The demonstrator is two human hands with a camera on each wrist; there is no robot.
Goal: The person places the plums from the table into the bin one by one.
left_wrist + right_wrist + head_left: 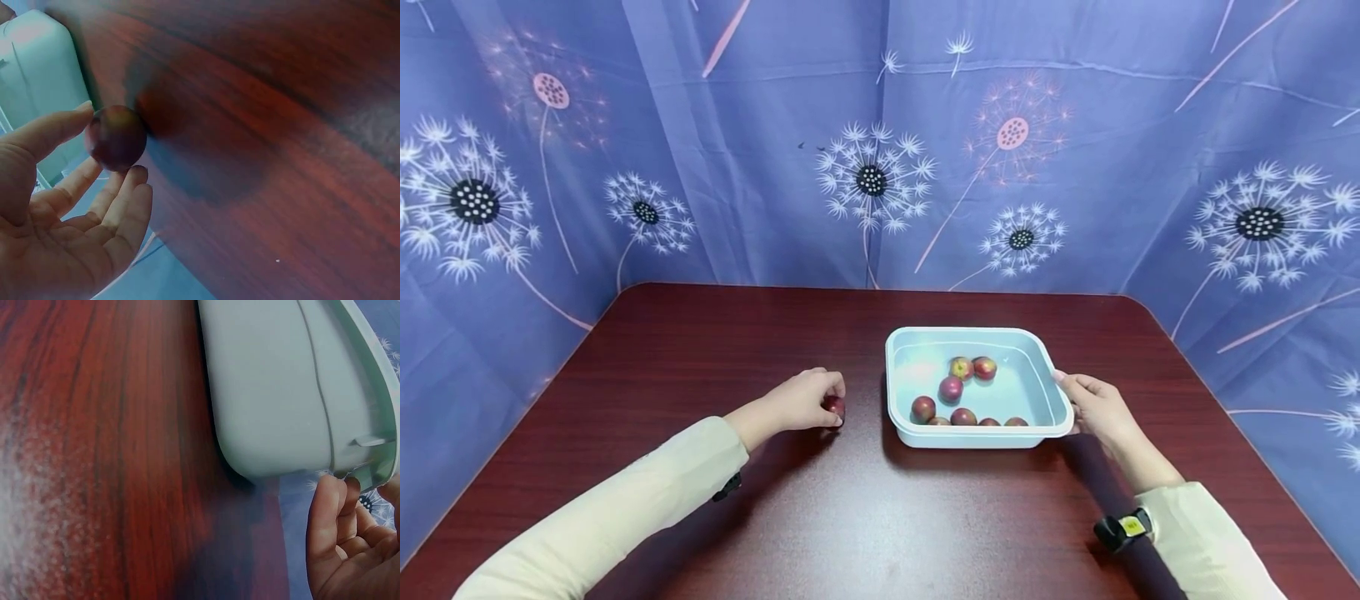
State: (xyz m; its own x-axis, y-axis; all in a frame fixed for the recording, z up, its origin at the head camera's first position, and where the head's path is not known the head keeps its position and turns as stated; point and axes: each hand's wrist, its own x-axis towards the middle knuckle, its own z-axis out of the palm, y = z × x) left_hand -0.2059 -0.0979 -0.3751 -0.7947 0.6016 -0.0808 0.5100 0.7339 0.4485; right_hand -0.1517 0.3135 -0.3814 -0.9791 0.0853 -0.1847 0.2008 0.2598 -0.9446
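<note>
My left hand (805, 402) pinches a dark red plum (834, 406) just left of the basin, low over the table. In the left wrist view, thumb and fingertips meet the round plum (117, 140) on opposite sides, its shadow falling on the wood. A pale blue plastic basin (973, 437) stands right of centre with several red plums inside, some partly hidden behind its front wall. At the basin's right side my right hand (1097, 408) grips the rim. The right wrist view has the thumb and curled fingers at the edge of the basin (269, 394).
A glossy dark red wooden table (880, 517) carries everything. Behind it and at both sides hangs a blue curtain (760, 150) with a dandelion print. A dark band with a yellow-faced device (1131, 525) sits on the right wrist.
</note>
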